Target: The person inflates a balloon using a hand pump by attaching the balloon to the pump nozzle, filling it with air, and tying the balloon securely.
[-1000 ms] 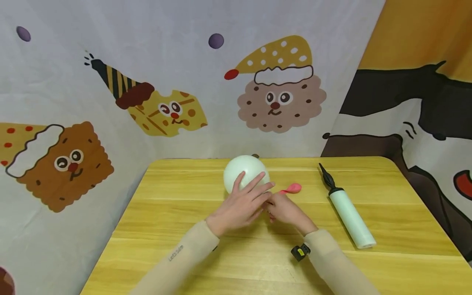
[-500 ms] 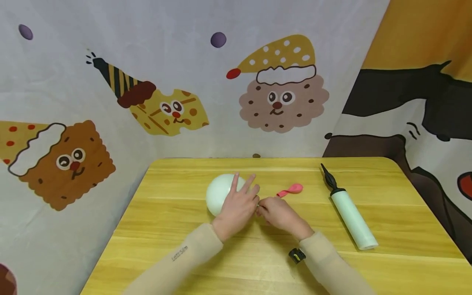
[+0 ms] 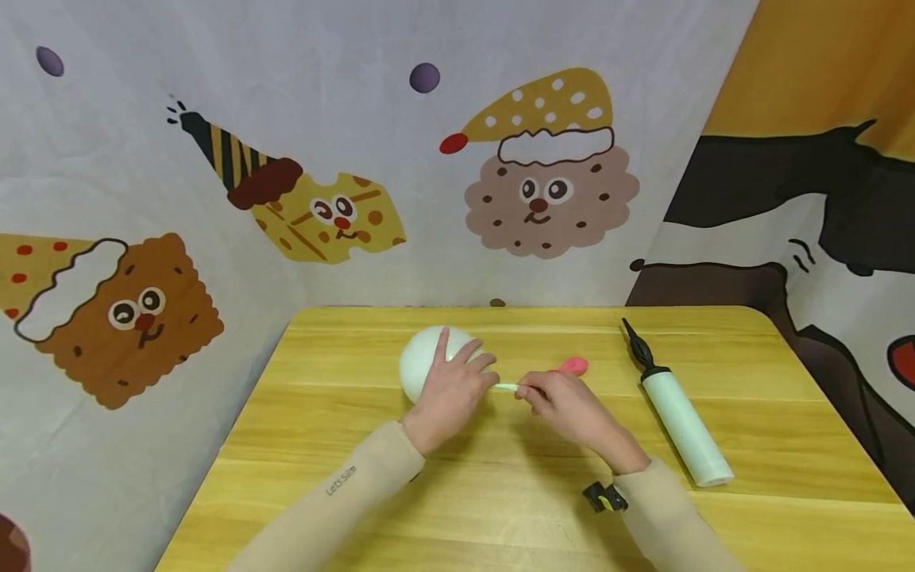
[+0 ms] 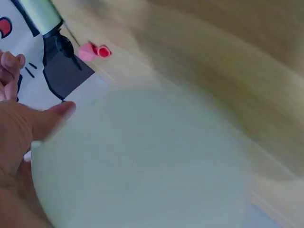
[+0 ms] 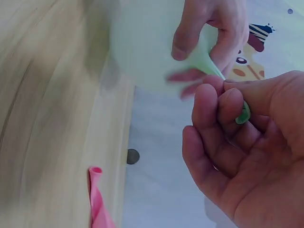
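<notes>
A pale green inflated balloon (image 3: 418,367) is held above the wooden table, and it fills most of the left wrist view. My left hand (image 3: 452,393) holds it near the neck end, fingers spread over its side and thumb beside the neck. Between the two hands the balloon's neck (image 3: 507,387) is pulled out thin. Thumb and fingers of my right hand (image 5: 247,128) pinch that neck. In the right wrist view, the rolled green mouth (image 5: 243,114) of the balloon pokes out among the right fingers.
A deflated pink balloon (image 3: 574,366) lies on the table (image 3: 343,477) behind the right hand. To the right lies a hand pump (image 3: 682,425) with a pale green barrel and black nozzle. Behind the table hangs a printed cloth (image 3: 429,238).
The balloon has moved left with my left hand. My right hand first went left, then drew back right, and the neck now shows stretched between the hands.
</notes>
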`<state>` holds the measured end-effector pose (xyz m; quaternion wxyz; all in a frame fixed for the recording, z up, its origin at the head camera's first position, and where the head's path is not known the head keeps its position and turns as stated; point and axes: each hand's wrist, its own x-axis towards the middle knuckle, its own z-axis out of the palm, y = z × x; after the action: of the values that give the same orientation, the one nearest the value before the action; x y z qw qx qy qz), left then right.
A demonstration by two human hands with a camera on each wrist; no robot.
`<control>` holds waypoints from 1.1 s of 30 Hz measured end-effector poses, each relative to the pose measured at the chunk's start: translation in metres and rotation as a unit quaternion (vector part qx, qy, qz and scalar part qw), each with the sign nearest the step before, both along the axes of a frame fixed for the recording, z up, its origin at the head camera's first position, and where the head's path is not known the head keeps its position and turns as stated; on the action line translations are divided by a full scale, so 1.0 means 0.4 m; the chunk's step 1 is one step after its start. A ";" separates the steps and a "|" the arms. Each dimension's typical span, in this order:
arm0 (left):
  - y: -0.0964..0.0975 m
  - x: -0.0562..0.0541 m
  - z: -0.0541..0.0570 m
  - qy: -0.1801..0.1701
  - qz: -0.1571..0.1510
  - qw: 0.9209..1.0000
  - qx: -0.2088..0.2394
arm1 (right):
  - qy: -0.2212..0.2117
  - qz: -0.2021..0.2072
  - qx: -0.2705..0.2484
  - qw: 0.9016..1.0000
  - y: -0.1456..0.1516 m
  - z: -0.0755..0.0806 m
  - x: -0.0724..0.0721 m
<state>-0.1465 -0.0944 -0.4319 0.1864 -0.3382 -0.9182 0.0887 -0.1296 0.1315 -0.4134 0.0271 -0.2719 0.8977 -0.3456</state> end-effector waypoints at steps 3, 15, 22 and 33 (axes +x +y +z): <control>0.005 -0.001 0.002 -0.005 -0.025 1.000 0.009 | 0.027 -0.010 0.007 1.000 0.000 0.003 0.005; 0.040 0.018 -0.017 -0.108 -0.010 0.992 0.065 | 0.080 -0.056 0.048 0.994 -0.003 -0.021 0.018; 0.060 0.023 -0.030 -0.024 -0.027 0.999 0.011 | 0.077 -0.056 0.058 0.994 0.007 -0.021 0.027; 0.042 0.006 0.006 0.006 -0.095 0.991 0.092 | 0.099 -0.044 0.023 0.994 0.014 0.028 0.042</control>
<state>-0.1442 -0.0775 -0.4294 0.2301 -0.4048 -0.8849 -0.0119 -0.1126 0.1371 -0.4021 -0.0708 -0.2646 0.9148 -0.2968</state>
